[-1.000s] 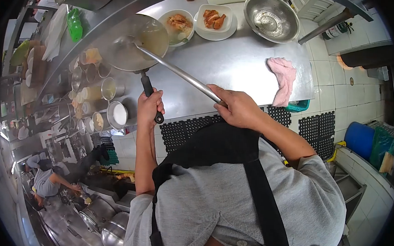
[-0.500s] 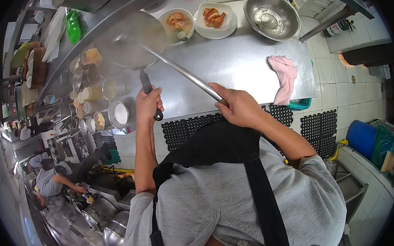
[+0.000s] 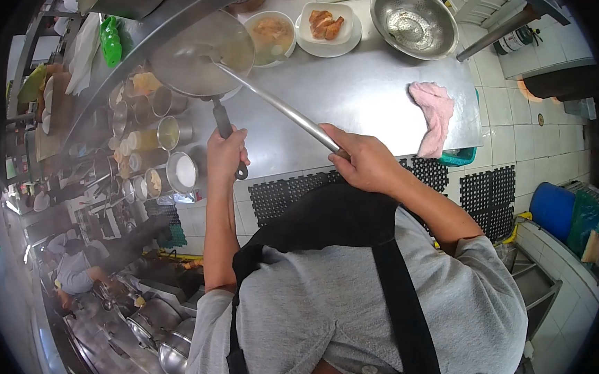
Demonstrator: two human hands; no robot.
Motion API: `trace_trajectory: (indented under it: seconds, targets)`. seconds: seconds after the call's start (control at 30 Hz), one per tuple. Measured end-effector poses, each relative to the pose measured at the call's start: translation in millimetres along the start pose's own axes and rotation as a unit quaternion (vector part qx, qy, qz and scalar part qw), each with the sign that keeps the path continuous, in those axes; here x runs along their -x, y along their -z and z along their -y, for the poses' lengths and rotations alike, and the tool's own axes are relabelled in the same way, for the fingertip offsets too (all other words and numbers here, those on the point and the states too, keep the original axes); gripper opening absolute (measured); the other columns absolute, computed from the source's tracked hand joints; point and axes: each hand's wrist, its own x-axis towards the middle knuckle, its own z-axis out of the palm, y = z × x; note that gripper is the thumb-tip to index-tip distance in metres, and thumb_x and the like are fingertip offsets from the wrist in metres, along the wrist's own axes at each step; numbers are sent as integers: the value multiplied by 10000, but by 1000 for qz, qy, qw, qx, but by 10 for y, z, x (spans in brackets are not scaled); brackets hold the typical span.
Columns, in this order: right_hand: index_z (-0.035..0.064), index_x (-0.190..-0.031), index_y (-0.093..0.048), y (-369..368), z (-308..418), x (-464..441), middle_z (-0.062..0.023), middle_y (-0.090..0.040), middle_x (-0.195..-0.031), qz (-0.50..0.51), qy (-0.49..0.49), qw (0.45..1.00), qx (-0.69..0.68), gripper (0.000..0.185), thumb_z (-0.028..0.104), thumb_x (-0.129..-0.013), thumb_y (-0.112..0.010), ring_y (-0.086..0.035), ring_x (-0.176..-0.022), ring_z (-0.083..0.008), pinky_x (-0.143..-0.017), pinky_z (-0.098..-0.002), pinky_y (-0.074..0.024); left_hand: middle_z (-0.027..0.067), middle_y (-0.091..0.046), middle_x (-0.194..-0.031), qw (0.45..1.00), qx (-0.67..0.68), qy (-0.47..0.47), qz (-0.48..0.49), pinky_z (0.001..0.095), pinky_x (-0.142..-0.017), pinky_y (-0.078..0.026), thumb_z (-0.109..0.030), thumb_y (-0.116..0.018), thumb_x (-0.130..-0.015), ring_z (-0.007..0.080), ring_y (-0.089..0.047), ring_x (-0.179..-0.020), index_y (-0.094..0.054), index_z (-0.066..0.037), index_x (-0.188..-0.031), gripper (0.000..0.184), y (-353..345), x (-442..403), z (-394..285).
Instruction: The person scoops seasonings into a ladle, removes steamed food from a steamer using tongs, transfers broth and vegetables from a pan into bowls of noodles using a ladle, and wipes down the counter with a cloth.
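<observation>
My left hand [image 3: 227,153] is wrapped round the black handle of a wok-like pan [image 3: 173,63], which steams above the left end of the steel counter. My right hand [image 3: 364,162] grips the long metal handle of a ladle [image 3: 284,109]. Its far end reaches inside the pan, where steam blurs both the head and the food. Close to the pan's right side sits a white bowl [image 3: 285,55] with broth and pieces of food. Farther right, browned chicken pieces [image 3: 325,25] lie in a square white dish on a round plate [image 3: 347,46].
A steel basin [image 3: 413,25] stands at the counter's far right, and a pink cloth [image 3: 431,118] hangs over the near edge. Several metal containers [image 3: 173,133] of ingredients line the left side. Another person [image 3: 78,269] works by large pots at lower left.
The pan has shifted slightly, showing more of its inside, and the ladle's far end has moved a little left and up. Steam now hazes the white bowl more.
</observation>
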Motion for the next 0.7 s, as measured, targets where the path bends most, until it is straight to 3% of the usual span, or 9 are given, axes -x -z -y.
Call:
trace_trajectory:
  seconds: [0.13,0.2,0.23,0.3,0.43,0.7]
  targets:
    - [108,-1539,-472,8,-8,14,-171,-706,-797,-23,16,1000,-5,642,101,-926,-662,-704,-705,-353,-699,-419,-560,-9,-472,-633,1000,5,-9,-2,284,-413,-461,-112,-668,-902,105,-480,-449,-514,-76,-867,162,-22,7,2]
    - [45,-1510,-484,133,107,5,-170,-696,-810,52,-78,993,-75,593,145,-952,-657,-685,-691,-324,-689,-405,-541,-11,-470,-634,1000,7,-7,0,282,-414,-461,-113,-669,-906,104,-482,-454,-514,-76,-875,162,-23,15,-2]
    - [45,-1510,-484,125,92,14,-170,-696,-810,54,-77,993,-75,593,145,-952,-657,-685,-691,-324,-689,-405,-541,-13,-469,-635,1000,28,0,5,280,-416,-458,-116,-670,-911,102,-482,-458,-514,-80,-875,164,-17,19,-2]
    - [47,-1513,-492,108,18,51,-96,-620,-705,17,-92,988,-121,583,142,-963,-662,-577,-585,-193,-618,-338,-492,-15,-467,-635,999,51,6,6,278,-418,-455,-119,-671,-916,101,-483,-463,-514,-83,-874,166,-1,30,-2]
    - [2,-1543,-460,83,-154,74,-11,-568,-690,-53,-180,965,-186,618,131,-974,-666,-505,-582,-88,-573,-275,-457,-24,-460,-634,995,99,24,8,275,-426,-445,-112,-662,-930,96,-478,-469,-509,-105,-852,172,69,80,47]
    - [13,-1565,-437,217,-305,200,21,-520,-636,-77,-229,933,-267,612,113,-992,-626,-503,-499,-71,-476,-250,-427,-35,-463,-635,992,118,34,-22,266,-424,-442,-120,-669,-941,83,-467,-468,-499,-128,-839,198,450,140,62]
